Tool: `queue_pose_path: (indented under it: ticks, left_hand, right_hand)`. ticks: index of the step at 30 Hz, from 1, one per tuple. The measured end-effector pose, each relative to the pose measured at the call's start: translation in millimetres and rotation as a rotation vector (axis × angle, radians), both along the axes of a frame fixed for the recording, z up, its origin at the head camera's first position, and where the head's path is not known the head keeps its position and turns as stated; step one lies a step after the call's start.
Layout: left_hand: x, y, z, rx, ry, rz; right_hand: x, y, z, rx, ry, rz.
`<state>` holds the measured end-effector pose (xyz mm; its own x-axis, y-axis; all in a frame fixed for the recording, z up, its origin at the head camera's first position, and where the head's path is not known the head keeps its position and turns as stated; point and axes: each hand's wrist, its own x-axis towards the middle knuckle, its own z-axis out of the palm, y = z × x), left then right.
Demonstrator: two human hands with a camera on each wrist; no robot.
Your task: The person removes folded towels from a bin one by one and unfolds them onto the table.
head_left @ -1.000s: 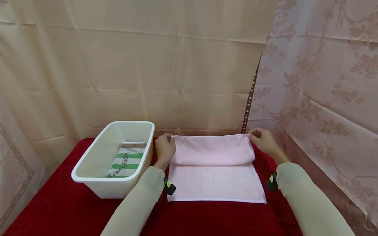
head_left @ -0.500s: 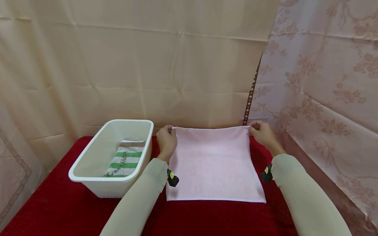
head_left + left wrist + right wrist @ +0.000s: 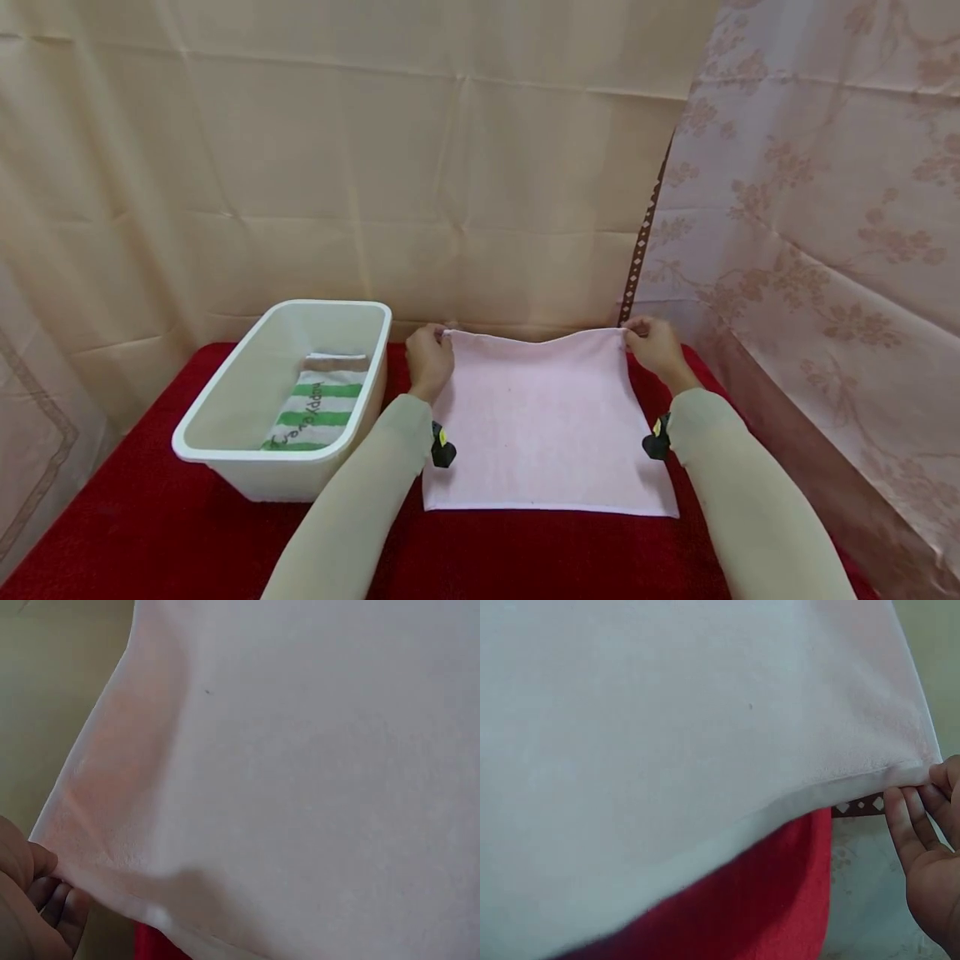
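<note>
A pale pink towel (image 3: 551, 425) with white hems spreads over the red-covered table, its near edge lying flat and its far edge raised. My left hand (image 3: 431, 358) pinches the far left corner; in the left wrist view that hand (image 3: 37, 900) has thumb and fingers on the corner of the cloth. My right hand (image 3: 660, 350) pinches the far right corner, and the right wrist view has the same hand (image 3: 930, 840) gripping the hem between thumb and fingertips. Between the two hands the far edge sags slightly.
To the left stands a white plastic basin (image 3: 262, 479), holding a folded green-and-white striped towel (image 3: 318, 408) with writing on it. Red cloth (image 3: 135, 508) covers the table. Beige curtain (image 3: 375, 167) hangs behind, and a floral curtain (image 3: 840, 250) on the right.
The far part of the pink towel was folded over toward me and is now unfolded. My hands rose with the far edge, then came closer together and slightly lower, making the edge sag.
</note>
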<state>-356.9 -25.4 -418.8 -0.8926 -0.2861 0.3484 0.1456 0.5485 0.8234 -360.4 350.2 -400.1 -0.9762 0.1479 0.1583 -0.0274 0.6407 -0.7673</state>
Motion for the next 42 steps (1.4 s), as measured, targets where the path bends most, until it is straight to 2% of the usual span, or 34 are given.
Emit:
queue_pose_path:
  ticks: [6,10,15,18,22,25,34,42]
  left_hand:
    - [-4.2,-4.3,-5.6,0.032,0.004,0.004]
    - [-7.5,-7.2,-12.1,0.039,0.008,0.019]
    - [-11.0,-6.9,-21.1,0.016,0.006,0.042]
    - [-11.7,-5.7,-23.3,0.006,0.001,0.048]
    - [-12.3,-5.0,-21.7,0.029,-0.029,0.055]
    - [-13.9,-4.6,-19.6,0.039,-0.056,0.057]
    - [-16.2,-2.6,-17.5,0.048,-0.120,0.056]
    - [-12.6,-1.1,-22.4,0.093,-0.234,0.026]
  right_hand:
    - [-13.9,-3,-12.6,-0.070,0.032,0.002]
    - [-18.5,-4,-21.3,-0.097,0.004,-0.011]
    - [-21.9,-7,-24.8,-0.150,-0.039,-0.011]
    - [-24.0,-7,-24.9,-0.120,-0.061,-0.001]
    - [-27.3,-5,-24.1,-0.034,-0.070,0.022]
    - [-29.7,-2,-24.4,-0.005,-0.071,0.017]
    - [-35.6,-1,-28.5,-0.016,-0.100,-0.020]
    - [-32.4,-7,-34.3,0.003,-0.116,-0.029]
